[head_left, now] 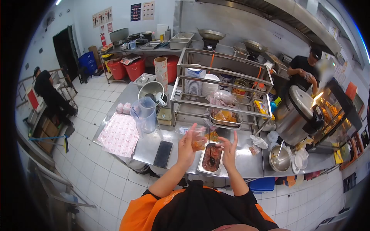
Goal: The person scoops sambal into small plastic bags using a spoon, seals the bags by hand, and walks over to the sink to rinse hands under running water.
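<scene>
My left hand [186,148] is closed on a small clear plastic bag [199,139] with something orange-red at its bottom. My right hand [230,151] is raised with its fingers apart, and I see nothing in it. Between and below the hands stands a rectangular steel pan [204,168] of reddish chunky sauce. A black spoon [212,159] rests in that sauce. Just beyond the pan lies another small packet [212,136] with orange-yellow contents.
Left of me are a phone [163,154], patterned paper [119,134] and a clear jug [144,113]. Ahead, a metal rack [221,80] stands over stacked bowls and a tray [226,122]. A steel bowl [280,158] sits right, near a large cooker [295,113]. Two other people work farther away.
</scene>
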Motion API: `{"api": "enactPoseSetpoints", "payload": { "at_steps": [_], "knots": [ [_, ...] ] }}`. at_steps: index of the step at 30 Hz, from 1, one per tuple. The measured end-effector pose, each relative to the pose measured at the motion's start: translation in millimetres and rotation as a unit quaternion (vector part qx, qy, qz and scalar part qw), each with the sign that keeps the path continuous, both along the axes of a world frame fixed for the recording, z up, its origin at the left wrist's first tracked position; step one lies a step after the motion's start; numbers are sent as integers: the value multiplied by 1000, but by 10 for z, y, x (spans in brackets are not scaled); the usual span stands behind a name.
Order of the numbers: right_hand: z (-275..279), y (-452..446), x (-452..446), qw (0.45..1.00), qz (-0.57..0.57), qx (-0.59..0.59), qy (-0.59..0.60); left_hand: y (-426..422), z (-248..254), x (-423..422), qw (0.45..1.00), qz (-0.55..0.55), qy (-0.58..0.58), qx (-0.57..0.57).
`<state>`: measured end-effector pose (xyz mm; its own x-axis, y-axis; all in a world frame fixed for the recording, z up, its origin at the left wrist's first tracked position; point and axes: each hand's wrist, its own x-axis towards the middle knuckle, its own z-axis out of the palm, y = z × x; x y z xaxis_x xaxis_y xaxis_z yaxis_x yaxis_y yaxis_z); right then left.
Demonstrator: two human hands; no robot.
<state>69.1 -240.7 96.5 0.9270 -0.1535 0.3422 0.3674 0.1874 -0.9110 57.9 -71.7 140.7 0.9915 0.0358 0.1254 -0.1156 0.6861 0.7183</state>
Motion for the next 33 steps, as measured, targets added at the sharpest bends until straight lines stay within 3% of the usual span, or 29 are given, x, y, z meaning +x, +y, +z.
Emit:
{"api": "enactPoseSetpoints", "payload": {
  "at_steps": [2, 5, 6, 9, 11, 15, 19, 25, 33],
  "knots": [
    [383, 156, -66, 994, 20, -44, -94, -121, 49, -32, 1000, -21, -20, 1],
    [755, 104, -177, 968, -11, -230, -101, -217, 154, -77, 996, -12, -30, 83],
    [790, 93, -187, 981, -22, -187, -52, -197, 138, -94, 992, -16, -29, 118],
    [776, -50, -197, 955, -88, -228, -168, -225, 45, -71, 977, 45, -80, 194],
    [746, -174, -275, 951, -106, -253, -140, -135, -154, -7, 958, 47, -97, 264],
    [581, -292, -299, 942, -126, -259, -172, -222, -5, -127, 964, -9, -98, 248],
    [574, -382, -513, 973, -61, -212, -71, -264, -73, -100, 940, -49, -122, 314],
    [507, -582, -695, 961, -127, -229, -88, -444, -213, -82, 929, -118, -143, 321],
    [340, -613, -824, 925, -229, -291, -85, -696, 7, -260, 778, -41, -293, 555]
  ]
}}
